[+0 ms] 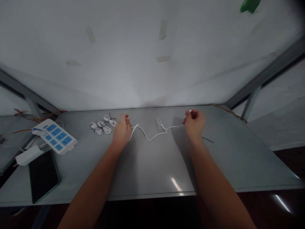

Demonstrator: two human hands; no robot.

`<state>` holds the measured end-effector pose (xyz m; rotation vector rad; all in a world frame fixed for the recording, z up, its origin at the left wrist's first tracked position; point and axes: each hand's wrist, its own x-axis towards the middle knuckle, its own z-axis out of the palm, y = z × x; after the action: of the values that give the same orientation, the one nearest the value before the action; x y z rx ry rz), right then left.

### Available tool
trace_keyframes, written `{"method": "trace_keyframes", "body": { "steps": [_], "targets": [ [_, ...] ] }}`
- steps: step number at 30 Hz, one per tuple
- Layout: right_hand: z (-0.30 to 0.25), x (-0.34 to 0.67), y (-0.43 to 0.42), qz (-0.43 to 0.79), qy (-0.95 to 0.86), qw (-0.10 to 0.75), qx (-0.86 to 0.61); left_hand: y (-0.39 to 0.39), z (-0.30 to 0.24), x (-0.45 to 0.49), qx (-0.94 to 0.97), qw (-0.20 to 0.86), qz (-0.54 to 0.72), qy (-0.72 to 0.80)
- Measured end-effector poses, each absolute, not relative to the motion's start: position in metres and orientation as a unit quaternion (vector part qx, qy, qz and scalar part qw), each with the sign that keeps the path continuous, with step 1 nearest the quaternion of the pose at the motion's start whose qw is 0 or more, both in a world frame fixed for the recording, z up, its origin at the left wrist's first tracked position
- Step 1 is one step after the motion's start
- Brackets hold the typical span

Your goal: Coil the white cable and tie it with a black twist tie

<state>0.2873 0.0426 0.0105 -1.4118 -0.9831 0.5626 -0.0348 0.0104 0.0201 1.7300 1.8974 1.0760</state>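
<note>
A thin white cable (152, 135) runs in loose waves across the grey table (152, 171) between my two hands. My left hand (122, 129) is closed on one end of it, near the table's middle. My right hand (194, 122) pinches the other end, and a small white plug tip shows above its fingers. Three coiled white cables (103, 125), each bound with a black tie, lie just left of my left hand.
A white power strip with blue sockets (56, 135) sits at the left, with a white adapter (28, 156) and a dark tablet (43, 175) in front of it. A loose black tie (207, 139) lies right of my right wrist. Coloured wires (35, 117) run along the back edge.
</note>
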Motion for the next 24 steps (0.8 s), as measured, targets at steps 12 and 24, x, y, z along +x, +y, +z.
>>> {"method": "trace_keyframes", "body": {
  "steps": [12, 24],
  "targets": [
    [0.019, 0.277, 0.041, 0.23, -0.406, 0.607, -0.643, 0.011, 0.02, -0.034, 0.493, 0.503, 0.511, 0.493],
    [0.018, 0.277, 0.042, 0.234, -0.416, 0.603, -0.639, 0.018, 0.004, -0.041, 0.442, 0.517, 0.471, 0.561]
  ]
}}
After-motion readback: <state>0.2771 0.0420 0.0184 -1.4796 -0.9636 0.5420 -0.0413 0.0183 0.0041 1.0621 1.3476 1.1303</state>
